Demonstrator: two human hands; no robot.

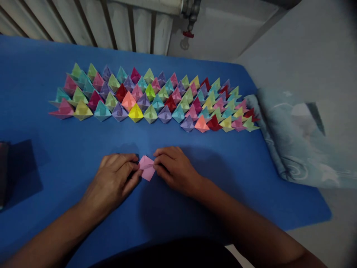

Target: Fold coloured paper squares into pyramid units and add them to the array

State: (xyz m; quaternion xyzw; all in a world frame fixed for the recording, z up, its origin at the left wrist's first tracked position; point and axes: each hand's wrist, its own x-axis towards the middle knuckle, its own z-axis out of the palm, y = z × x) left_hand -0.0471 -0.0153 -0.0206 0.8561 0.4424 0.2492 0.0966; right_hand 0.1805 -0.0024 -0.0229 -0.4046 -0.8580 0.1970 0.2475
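Between my hands is a small pink folded paper (147, 172), shaped like a diamond with a crease running across its middle. My left hand (115, 175) pinches its left corner between thumb and fingers. At the opposite corner, the fingertips of my right hand (175, 167) are closed on the paper. Beyond my hands stand several rows of folded paper boats in many colours, among them a yellow paper boat (135, 113) and a purple paper boat (164, 115) in the front row.
Everything rests on a blue surface (83, 139). A folded light-blue patterned cloth (301, 149) lies at the right. A dark box-like object (3, 175) is at the left edge. Behind are a white radiator (142, 33) and a red valve handle (188, 34).
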